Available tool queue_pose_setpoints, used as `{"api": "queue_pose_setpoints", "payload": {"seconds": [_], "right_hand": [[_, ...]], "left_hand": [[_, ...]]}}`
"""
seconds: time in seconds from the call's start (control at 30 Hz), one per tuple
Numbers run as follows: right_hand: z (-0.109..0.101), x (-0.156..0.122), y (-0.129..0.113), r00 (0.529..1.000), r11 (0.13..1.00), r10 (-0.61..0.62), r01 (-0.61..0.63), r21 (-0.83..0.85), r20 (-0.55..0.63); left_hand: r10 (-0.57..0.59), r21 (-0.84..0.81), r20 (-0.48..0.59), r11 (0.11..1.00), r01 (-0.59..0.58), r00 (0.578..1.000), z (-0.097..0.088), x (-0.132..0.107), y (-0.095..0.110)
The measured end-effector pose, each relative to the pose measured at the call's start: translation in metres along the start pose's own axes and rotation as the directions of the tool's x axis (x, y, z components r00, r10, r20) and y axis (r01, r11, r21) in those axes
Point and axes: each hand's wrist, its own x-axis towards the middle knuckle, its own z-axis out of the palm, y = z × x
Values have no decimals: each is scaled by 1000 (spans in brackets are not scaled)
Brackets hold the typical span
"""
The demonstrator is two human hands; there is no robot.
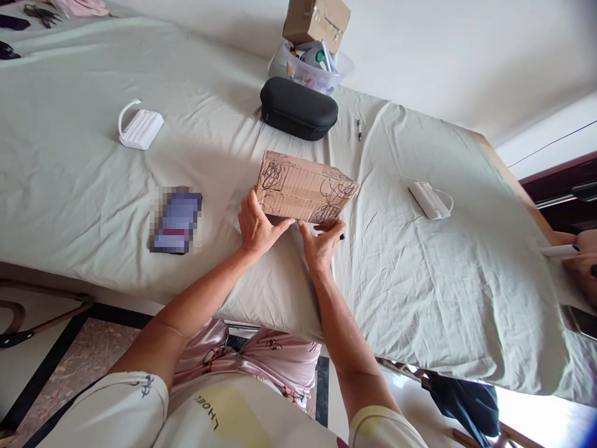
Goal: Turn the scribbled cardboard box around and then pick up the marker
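Observation:
A small brown cardboard box [298,183] with black scribbles at its corners is held tilted above the cloth-covered table. My left hand [258,227] grips its left end, thumb along the lower edge. At the lower right, my right hand [324,242] has its thumb at the same edge and its fingers bent under the box, partly hidden. A dark tip, perhaps of a pen [342,236], sticks out beside the right fingers. Behind the box lies a black zipped case [298,109].
A phone [176,221] and a white power bank [142,129] lie to the left. Another white power bank [429,200] is on the right, a pen [359,129] beyond. A plastic basket [312,78] bearing a carton [317,23] stands by the wall. Another person's hand [583,264] shows at right.

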Motion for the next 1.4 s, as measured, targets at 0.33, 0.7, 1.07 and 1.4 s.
{"api": "queue_pose_setpoints", "payload": {"seconds": [0.33, 0.7, 1.07, 1.4], "right_hand": [[-5, 15, 11, 995, 981, -92, 99, 170, -50], [-20, 18, 1, 951, 923, -140, 226, 313, -276], [-24, 14, 1, 933, 884, -301, 351, 308, -200], [-13, -24, -15, 748, 757, -644, 594, 272, 162]], "left_hand": [[1, -21, -5, 1000, -1, 1000, -8, 10, -9], [104, -79, -163, 990, -118, 981, -27, 19, -7], [163, -125, -108, 976, -176, 981, -24, 21, -9], [330, -163, 91, 936, -313, 940, -31, 9, 6]]}}
